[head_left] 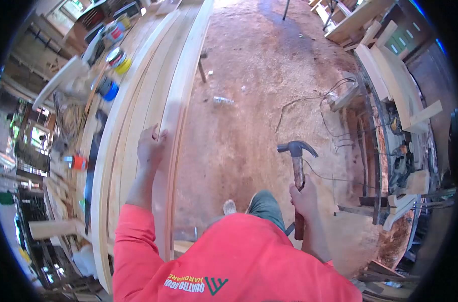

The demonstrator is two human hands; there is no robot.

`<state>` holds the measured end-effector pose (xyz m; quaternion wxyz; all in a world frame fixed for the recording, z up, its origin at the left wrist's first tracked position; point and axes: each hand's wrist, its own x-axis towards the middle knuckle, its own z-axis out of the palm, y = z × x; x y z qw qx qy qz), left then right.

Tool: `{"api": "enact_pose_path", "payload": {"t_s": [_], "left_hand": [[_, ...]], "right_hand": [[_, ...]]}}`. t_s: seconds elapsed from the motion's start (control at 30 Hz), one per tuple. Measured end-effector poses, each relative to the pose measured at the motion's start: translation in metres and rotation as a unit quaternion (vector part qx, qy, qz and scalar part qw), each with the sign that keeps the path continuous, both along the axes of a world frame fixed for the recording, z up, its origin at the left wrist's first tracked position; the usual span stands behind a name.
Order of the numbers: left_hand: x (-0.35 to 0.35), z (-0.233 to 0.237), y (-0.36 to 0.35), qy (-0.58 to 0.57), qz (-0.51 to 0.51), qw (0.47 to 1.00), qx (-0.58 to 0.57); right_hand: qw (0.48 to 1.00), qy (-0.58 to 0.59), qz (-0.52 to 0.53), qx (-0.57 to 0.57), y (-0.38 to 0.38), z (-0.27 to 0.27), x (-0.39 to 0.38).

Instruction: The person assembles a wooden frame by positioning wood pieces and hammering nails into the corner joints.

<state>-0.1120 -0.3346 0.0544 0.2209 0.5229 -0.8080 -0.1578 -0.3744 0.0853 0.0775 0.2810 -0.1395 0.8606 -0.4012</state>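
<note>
Far left, the bench (89, 122) is sitting cluttered, with a yellow can (119, 59) and a blue tub (108, 89) lying clear of the work. Beside them, long pale boards (156, 95) are running away from the camera, edge to edge. The left hand (151, 146) is resting on the outer board's edge with its fingers bunched, maybe pinching something small, but it's too blurry to call. Open dirt floor (249, 95) is stretching right of the boards, giving plenty of swing room. The right hand (304, 199) is gripping a claw hammer (297, 158) by the handle, head up, over that floor and well apart from the boards. Some cables (309, 103) are trailing toward wood offcuts (390, 75) at far right.
</note>
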Motion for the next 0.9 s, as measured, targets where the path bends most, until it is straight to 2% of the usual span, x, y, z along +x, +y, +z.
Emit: {"api": "enact_pose_path", "payload": {"t_s": [0.2, 0.33, 0.43, 0.63, 0.77, 0.87, 0.9], "left_hand": [[-0.168, -0.006, -0.124, -0.052, 0.041, 0.997, -0.03], [-0.264, 0.002, -0.206, -0.071, 0.09, 0.993, -0.035], [-0.32, 0.006, -0.255, -0.095, 0.109, 0.988, -0.046], [-0.414, 0.007, -0.346, -0.116, 0.122, 0.986, -0.006], [-0.48, 0.017, -0.402, -0.083, 0.149, 0.985, 0.032], [-0.52, 0.005, -0.428, -0.027, 0.208, 0.977, -0.025], [-0.52, -0.001, -0.437, 0.007, 0.195, 0.981, -0.009]], "right_hand": [[0.999, -0.013, -0.034, 0.029, -0.07, -0.047, -0.138], [0.997, -0.054, -0.044, 0.032, -0.144, -0.083, -0.259], [0.995, -0.09, -0.037, -0.024, -0.22, -0.069, -0.346], [0.993, -0.026, 0.034, -0.114, -0.39, 0.013, -0.481], [0.977, -0.007, 0.065, -0.205, -0.499, 0.006, -0.541], [0.987, -0.043, 0.074, -0.133, -0.591, -0.012, -0.572], [0.99, -0.046, 0.079, -0.102, -0.625, -0.019, -0.584]]}}
